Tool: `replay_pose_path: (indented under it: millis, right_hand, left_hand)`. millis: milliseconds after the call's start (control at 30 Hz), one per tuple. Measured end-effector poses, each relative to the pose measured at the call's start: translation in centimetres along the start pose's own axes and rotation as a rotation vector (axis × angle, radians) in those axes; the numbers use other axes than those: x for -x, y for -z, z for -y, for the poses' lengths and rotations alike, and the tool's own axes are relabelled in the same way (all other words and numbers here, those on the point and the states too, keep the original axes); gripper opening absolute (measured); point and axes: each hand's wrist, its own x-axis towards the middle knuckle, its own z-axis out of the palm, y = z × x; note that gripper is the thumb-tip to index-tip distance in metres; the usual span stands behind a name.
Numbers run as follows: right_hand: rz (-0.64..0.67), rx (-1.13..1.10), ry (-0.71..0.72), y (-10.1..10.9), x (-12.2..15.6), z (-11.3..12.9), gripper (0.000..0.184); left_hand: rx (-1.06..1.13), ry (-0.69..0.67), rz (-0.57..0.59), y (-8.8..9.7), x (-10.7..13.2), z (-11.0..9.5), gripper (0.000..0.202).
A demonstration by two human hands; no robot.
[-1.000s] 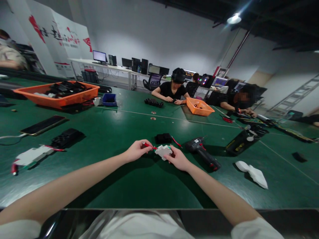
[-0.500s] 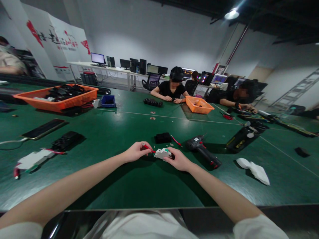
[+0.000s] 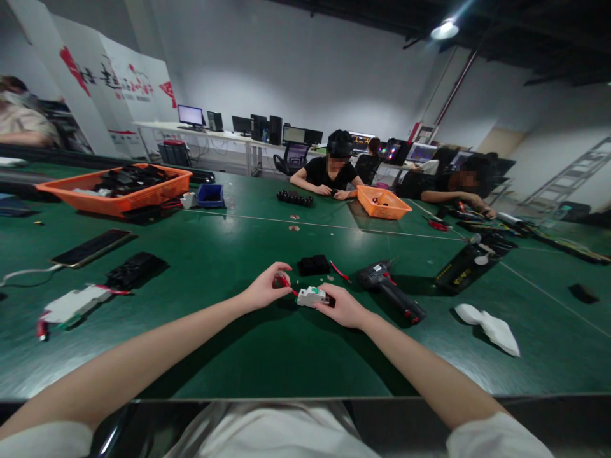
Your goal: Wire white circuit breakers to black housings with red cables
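My right hand (image 3: 344,306) is closed around one end of a white miniature circuit breaker (image 3: 310,297) with a green mark, held just above the green table. To its left, my left hand (image 3: 265,287) pinches a short red wire (image 3: 285,281) between thumb and finger, its index finger raised above. The wire's lower end reaches the breaker's left end; whether it sits inside the terminal is too small to tell. Behind the breaker lie a black block (image 3: 313,264) and another red wire (image 3: 340,271). A cordless screwdriver (image 3: 390,289) rests right of my right hand.
Left on the table (image 3: 229,362) are a second white breaker (image 3: 76,305) with red leads, a black part (image 3: 136,270) and a phone (image 3: 93,247). Further back stand an orange basket (image 3: 114,202) and a blue bin (image 3: 210,196). A black bottle-like object (image 3: 470,264) lies right. Co-workers sit opposite.
My left index finger has lifted and the red wire has tilted in the pinch. The breaker has turned slightly in my right hand. The whole view has shifted a little.
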Motion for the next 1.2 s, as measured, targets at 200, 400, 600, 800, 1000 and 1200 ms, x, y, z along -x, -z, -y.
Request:
replay_pose_path:
  millis: [200,400,600,800,1000,1200]
  right_hand:
    - [-0.010,0.005,0.030,0.1,0.0,0.1,0.018]
    - [0.010,0.030,0.065,0.3,0.1,0.3,0.018]
    - [0.063,0.017,0.059,0.4,0.1,0.3,0.020]
    - [0.069,-0.022,0.021,0.1,0.0,0.0,0.023]
    - [0.053,0.023,0.014,-0.3,-0.3,0.2,0.024]
    - [0.132,0.229,-0.007,0.4,-0.4,2.0,0.030]
  left_hand:
    - [-0.386,-0.116,0.038,0.5,0.2,-0.3,0.021]
    - [-0.636,-0.282,0.133,1.1,0.6,-1.4,0.019]
    - [-0.752,-0.328,0.260,0.8,1.0,-1.4,0.023]
    - [-0.636,-0.260,0.237,0.6,1.2,-1.4,0.024]
    - [-0.539,-0.234,0.185,0.3,1.2,-1.7,0.031]
    - [-0.522,-0.204,0.155,0.1,1.1,-1.6,0.029]
